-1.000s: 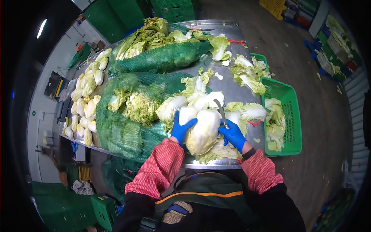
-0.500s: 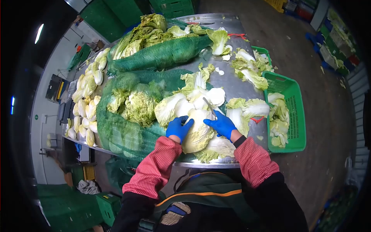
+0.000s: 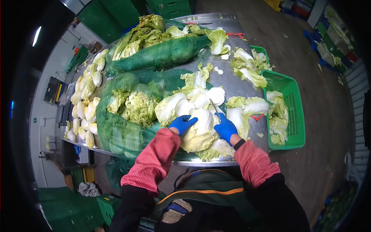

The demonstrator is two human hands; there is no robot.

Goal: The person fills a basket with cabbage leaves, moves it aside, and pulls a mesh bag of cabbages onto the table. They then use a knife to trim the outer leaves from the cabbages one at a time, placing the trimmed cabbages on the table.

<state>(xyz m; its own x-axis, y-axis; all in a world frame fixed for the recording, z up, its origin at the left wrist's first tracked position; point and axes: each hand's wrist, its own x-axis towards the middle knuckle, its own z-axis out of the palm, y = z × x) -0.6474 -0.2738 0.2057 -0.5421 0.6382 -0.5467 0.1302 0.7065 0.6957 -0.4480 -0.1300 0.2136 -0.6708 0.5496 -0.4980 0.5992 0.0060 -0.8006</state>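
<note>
A pale cabbage head (image 3: 199, 133) lies among loose leaves near the table's front edge. My left hand (image 3: 183, 124), in a blue glove, rests against its left side, thumb pointing inward. At its right side is my right hand (image 3: 225, 127), also gloved in blue, with fingers wrapped round a knife (image 3: 213, 105) whose blade points up and away. Broad white leaves (image 3: 177, 108) spread just behind the head. Leafy scraps (image 3: 239, 118) lie right of my right hand. A green net sack (image 3: 127, 127) with cabbages inside is at the left.
Another filled net sack (image 3: 162, 53) lies farther back on the metal table (image 3: 228, 83). Several trimmed cabbages (image 3: 88, 85) are piled at the left. A green crate (image 3: 296, 116) with leaves stands beyond the right edge. Red-handled tool (image 3: 191, 23) at the far edge.
The cabbage head has turned between my hands and shows a rounder side. My right hand has tilted more upright with the knife, and my left hand has shifted slightly right over the head.
</note>
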